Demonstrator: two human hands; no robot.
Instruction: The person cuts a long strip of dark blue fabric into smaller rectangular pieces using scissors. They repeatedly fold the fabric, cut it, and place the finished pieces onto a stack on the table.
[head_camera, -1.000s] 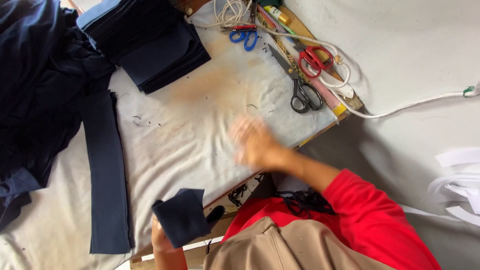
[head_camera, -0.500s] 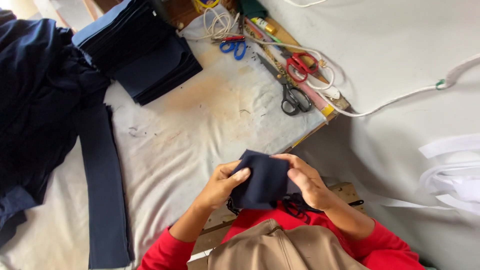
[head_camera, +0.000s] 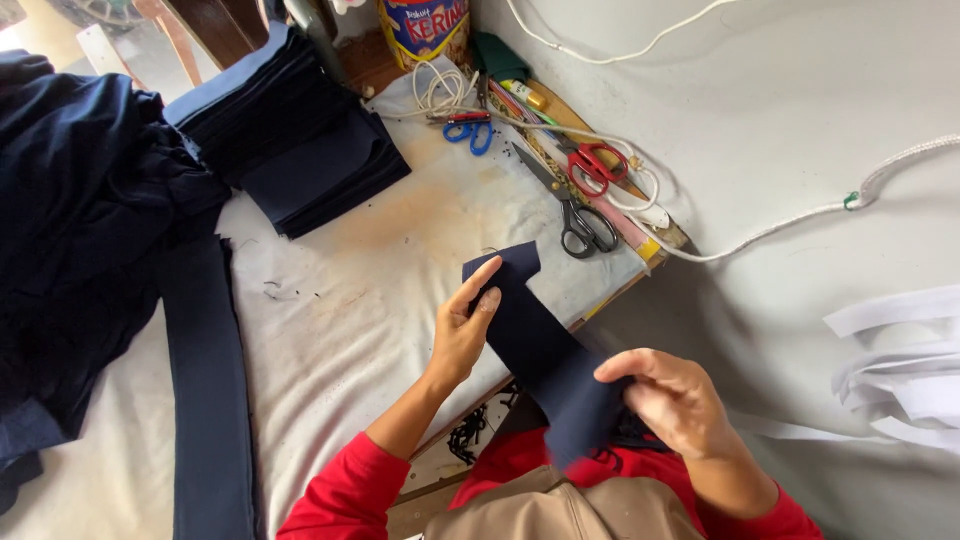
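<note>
Both hands hold one dark navy fabric strip (head_camera: 540, 345) over the near edge of the white padded table (head_camera: 330, 320). My left hand (head_camera: 462, 325) pinches the strip's upper end between thumb and fingers. My right hand (head_camera: 672, 400) grips its lower end close to my red-sleeved body. The strip hangs stretched diagonally between them, unfolded.
A stack of navy cut pieces (head_camera: 290, 140) lies at the table's back, a heap of navy cloth (head_camera: 80, 220) at the left, a long navy band (head_camera: 205, 390) beside it. Black-handled scissors (head_camera: 570, 205), red scissors (head_camera: 595, 165), blue scissors (head_camera: 468, 130) and white cord (head_camera: 760, 235) sit at the right edge.
The navy piece was a small bundle in my left hand, then held by both hands. Now it is drawn out into a strip between them; the camera has moved in closer.
</note>
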